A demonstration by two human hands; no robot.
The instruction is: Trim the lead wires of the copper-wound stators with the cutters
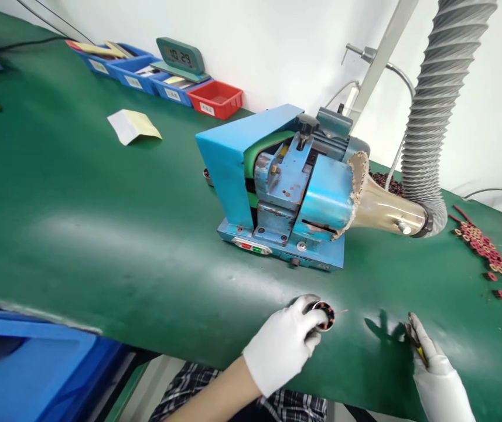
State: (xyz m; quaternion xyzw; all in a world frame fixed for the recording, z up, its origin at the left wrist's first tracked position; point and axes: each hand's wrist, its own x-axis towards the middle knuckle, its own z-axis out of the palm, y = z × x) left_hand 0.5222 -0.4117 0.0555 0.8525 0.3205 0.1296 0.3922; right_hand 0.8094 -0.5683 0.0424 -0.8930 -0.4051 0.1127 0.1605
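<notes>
My left hand, in a white glove, grips a small round motor stator with dark ring and copper windings. One thin copper wire sticks out from it to the right. Further right, my gloved right hand is closed around a small yellow-handled tool; the fingers hide most of it, so its kind is unclear. A hand-shaped shadow falls on the green table just left of it. Beyond my left hand stands a blue belt sander with a green belt.
A grey flexible hose joins the sander's right side. At the right lie several small red ring-shaped parts. Blue bins, a red bin and a clock line the wall. A blue crate sits lower left.
</notes>
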